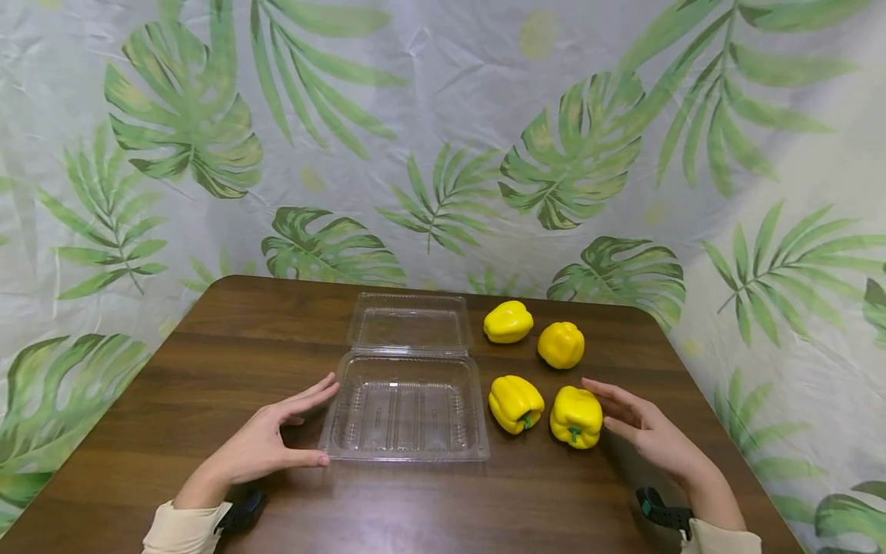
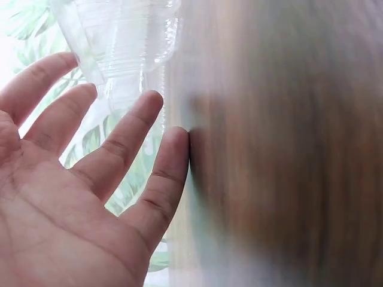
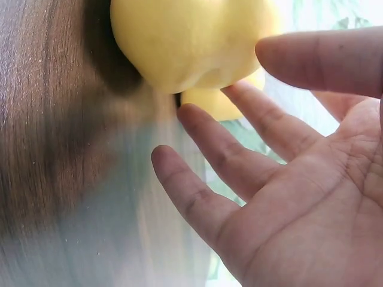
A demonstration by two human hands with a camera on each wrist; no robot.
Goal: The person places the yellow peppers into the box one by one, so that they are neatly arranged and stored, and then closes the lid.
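A clear plastic clamshell container [image 1: 408,442] lies on the table with its lid folded back, away from me. My left hand [image 1: 266,442] is at its left side, fingers spread and thumb apart, the tips close to the rim; whether they touch it I cannot tell. To the right of the container are several yellow bell peppers. My right hand [image 1: 651,435] is beside the nearest right bell pepper [image 1: 577,417], its fingers extended around the far right side. In the right wrist view that bell pepper [image 3: 185,42] is just beyond the loosely spread fingertips.
Another bell pepper [image 1: 515,404] sits between the container and the right-hand one. Two more, one bell pepper [image 1: 508,322] and another [image 1: 561,345], lie farther back. The brown wooden table [image 1: 415,508] ends at a leaf-patterned curtain [image 1: 443,115].
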